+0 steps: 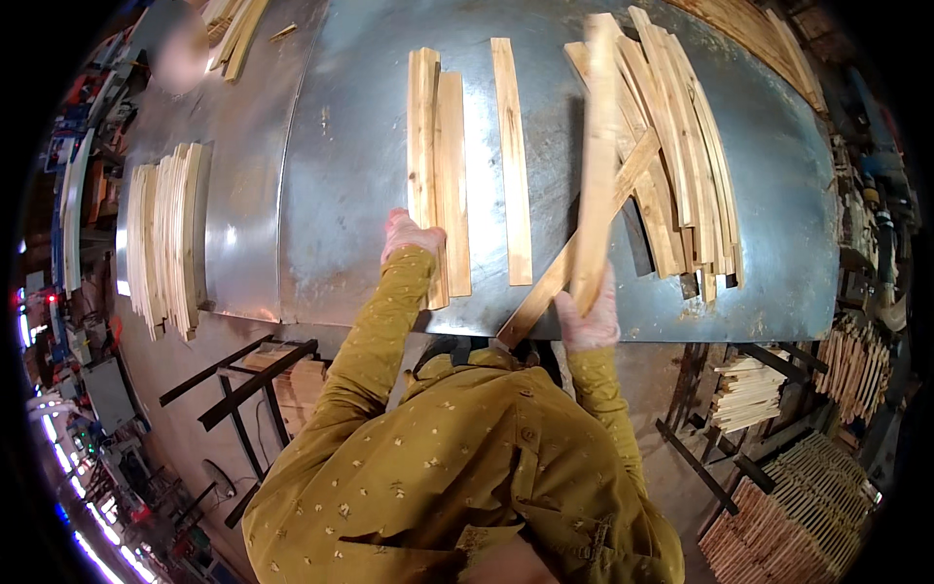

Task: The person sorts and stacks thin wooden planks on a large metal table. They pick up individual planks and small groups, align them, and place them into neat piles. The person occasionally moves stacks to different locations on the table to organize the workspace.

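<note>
My left hand (410,235) is closed around the near part of a short stack of wooden slats (424,146) on the metal table. Another slat (453,185) lies against the right side of that stack. In my right hand (593,316) is the near end of a slat (595,165), raised and slightly blurred. It passes over a slanted slat (555,282) whose near end reaches the table's front edge. Between my hands a single slat (512,161) rests flat on the metal.
A loose pile of slats (696,146) covers the table's right part. A neat bundle of slats (167,238) sits at the left, and more slats (236,39) at the far left. Below the table are black metal frames (258,384) and stacked wood (749,389) at the right.
</note>
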A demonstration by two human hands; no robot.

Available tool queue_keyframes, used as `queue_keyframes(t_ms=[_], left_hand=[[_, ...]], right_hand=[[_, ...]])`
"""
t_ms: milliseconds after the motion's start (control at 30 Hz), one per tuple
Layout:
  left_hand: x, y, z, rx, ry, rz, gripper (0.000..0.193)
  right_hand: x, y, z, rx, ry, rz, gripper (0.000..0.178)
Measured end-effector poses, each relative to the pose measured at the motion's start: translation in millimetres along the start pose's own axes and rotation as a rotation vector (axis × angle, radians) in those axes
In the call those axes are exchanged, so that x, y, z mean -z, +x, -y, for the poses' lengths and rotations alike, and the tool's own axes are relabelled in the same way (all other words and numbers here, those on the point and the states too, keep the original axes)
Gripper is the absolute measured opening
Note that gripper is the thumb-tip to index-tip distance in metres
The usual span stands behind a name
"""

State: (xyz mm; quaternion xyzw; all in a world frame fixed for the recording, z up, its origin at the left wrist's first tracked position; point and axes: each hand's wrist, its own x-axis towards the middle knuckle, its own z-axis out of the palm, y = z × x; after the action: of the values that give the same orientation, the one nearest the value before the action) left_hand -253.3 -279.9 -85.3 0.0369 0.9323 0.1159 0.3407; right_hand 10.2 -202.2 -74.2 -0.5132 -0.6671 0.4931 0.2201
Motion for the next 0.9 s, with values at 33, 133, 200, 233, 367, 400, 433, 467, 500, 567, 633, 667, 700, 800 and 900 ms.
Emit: queue_keyframes(t_ms=[33, 133, 200, 233, 367, 400, 433, 467, 500, 567, 633, 667, 700, 800, 900], left_hand=[[-7, 0, -4, 0.057, -0.014, 0.010, 0.072], [-33, -18, -12, -0.138, 0.160, -0.181, 0.077], [-43, -29, -20, -0.177, 0.173, -0.220, 0.079], [-45, -46, -33, -0.199, 0.162, -0.193, 0.082], [-98, -7, -17, -0.356, 0.195, -0.363, 0.097], [-95, -14, -22, -0.293, 0.130, -0.330, 0.099], [-93, -19, -24, -0.223, 0.102, -0.324, 0.102], [-88, -43, -41, -0.225, 0.256, -0.376, 0.098], [-92, -13, -28, -0.146, 0.232, -0.350, 0.102], [-112, -25, -33, -0.309, 0.212, -0.465, 0.086], [-156, -65, -54, -0.545, 0.160, -0.521, 0.084], [-178, -86, -69, -0.632, 0.143, -0.516, 0.083], [-207, -100, -93, -0.711, 0.139, -0.473, 0.082], [-273, -131, -150, -0.805, 0.144, -0.357, 0.079], [-313, -149, -189, -0.793, 0.153, -0.285, 0.077]], right_hand=[[7, -10, -18, 0.110, -0.001, -0.101, 0.091], [46, -29, -57, 0.217, 0.020, -0.316, 0.093], [63, -37, -76, 0.190, 0.145, -0.438, 0.090], [80, -40, -85, 0.176, 0.244, -0.534, 0.087], [199, -42, -156, 0.055, 0.465, -0.806, 0.063], [235, -39, -165, 0.012, 0.514, -0.815, 0.062], [273, -41, -173, -0.035, 0.564, -0.841, 0.061], [311, -44, -182, -0.079, 0.623, -0.861, 0.060], [349, -61, -243, -0.145, 0.565, -1.011, 0.061], [412, -86, -357, -0.222, 0.539, -1.307, 0.060], [497, -101, -415, -0.311, 0.483, -1.329, 0.057], [533, -121, -437, -0.424, 0.408, -1.207, 0.055], [562, -148, -499, -0.410, 0.520, -1.300, 0.051], [636, -196, -615, -0.897, 0.394, -1.402, 0.045], [691, -203, -670, -1.273, 0.019, -1.182, 0.043]])
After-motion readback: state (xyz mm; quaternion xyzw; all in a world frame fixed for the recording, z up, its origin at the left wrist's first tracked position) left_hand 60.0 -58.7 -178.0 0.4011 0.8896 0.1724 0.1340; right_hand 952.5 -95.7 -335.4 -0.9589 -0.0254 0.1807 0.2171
